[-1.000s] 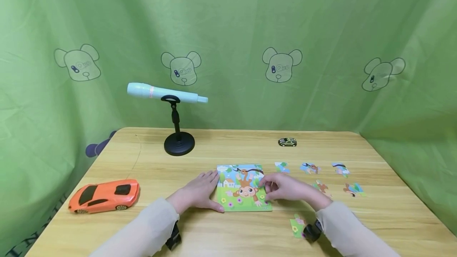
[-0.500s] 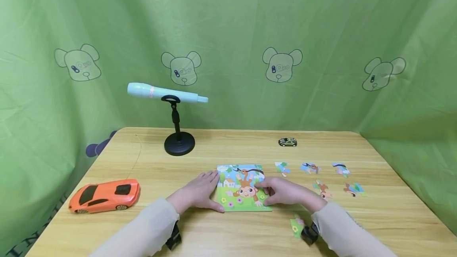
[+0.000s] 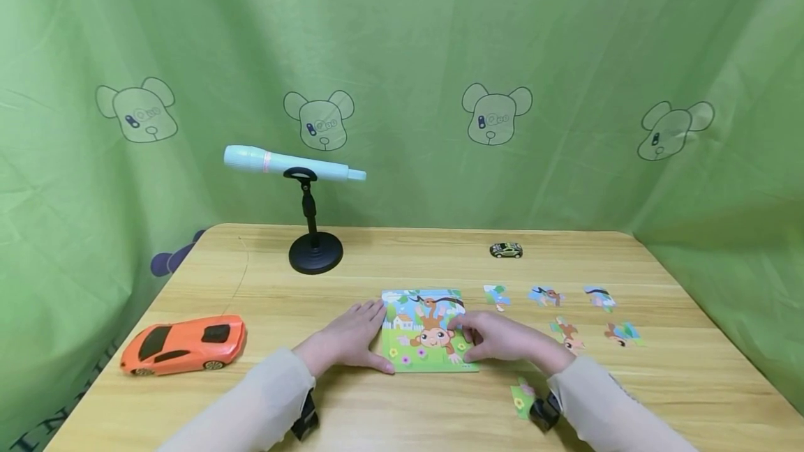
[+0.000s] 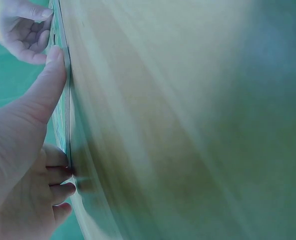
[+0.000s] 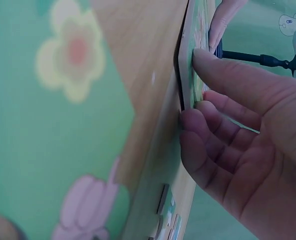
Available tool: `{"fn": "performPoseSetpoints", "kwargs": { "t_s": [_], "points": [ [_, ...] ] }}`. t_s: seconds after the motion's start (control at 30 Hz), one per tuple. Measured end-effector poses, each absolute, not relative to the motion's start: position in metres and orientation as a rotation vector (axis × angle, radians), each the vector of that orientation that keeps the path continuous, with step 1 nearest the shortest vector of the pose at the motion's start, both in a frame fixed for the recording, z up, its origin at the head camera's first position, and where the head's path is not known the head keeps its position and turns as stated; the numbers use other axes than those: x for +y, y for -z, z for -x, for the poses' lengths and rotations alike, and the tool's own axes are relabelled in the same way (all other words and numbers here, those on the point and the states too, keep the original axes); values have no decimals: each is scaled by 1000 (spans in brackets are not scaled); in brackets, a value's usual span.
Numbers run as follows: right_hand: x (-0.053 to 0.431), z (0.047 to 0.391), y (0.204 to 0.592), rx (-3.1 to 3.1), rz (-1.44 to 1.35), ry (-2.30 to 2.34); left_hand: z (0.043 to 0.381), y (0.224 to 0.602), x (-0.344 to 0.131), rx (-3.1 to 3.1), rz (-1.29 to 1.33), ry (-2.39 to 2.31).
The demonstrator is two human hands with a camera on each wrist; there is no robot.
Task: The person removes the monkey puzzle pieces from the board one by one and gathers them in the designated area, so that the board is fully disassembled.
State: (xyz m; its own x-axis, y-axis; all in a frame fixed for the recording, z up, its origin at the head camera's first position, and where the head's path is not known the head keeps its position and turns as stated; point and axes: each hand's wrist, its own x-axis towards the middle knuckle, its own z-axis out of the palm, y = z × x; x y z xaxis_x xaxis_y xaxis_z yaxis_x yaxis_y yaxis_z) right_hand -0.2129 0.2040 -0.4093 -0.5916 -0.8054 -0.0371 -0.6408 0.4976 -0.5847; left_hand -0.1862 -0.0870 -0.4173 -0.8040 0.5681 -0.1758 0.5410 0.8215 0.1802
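Observation:
A square jigsaw puzzle (image 3: 411, 351) with a cartoon monkey picture lies flat near the middle of the table. Along its left edge rests my left hand (image 3: 344, 340), fingers stretched out, thumb at the near left corner. My right hand (image 3: 502, 337) touches the puzzle's right part with index fingertip and thumb. In the right wrist view its thumb (image 5: 227, 70) presses on the puzzle's face, and the other fingers bend loosely by the edge. Several loose puzzle pieces (image 3: 546, 295) lie to the right. One flower piece (image 3: 520, 400) sits beside my right wrist, partly covered.
An orange toy car (image 3: 185, 345) stands at the left. Behind it, a light blue microphone (image 3: 295, 164) lies on a black stand (image 3: 316, 253). A small patterned toy car (image 3: 506, 250) is at the back of the wooden table (image 3: 402, 410). Green curtain (image 3: 402, 33) surrounds the table.
From the puzzle's right edge, my right hand has shifted slightly left, its index fingertip now further over the picture. The left hand has stayed in place.

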Motion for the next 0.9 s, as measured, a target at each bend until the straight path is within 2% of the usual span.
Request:
{"fn": "performPoseSetpoints", "kwargs": {
  "t_s": [0.17,0.63,0.9],
  "points": [
    [203,211,407,2449,1116,788,186,417,-87,2782,-858,-178],
    [210,210,402,2410,1118,939,185,418,-88,2785,-854,-186],
    [211,209,404,2402,1003,1035,184,417,-87,2784,-849,-185]
  ]
}}
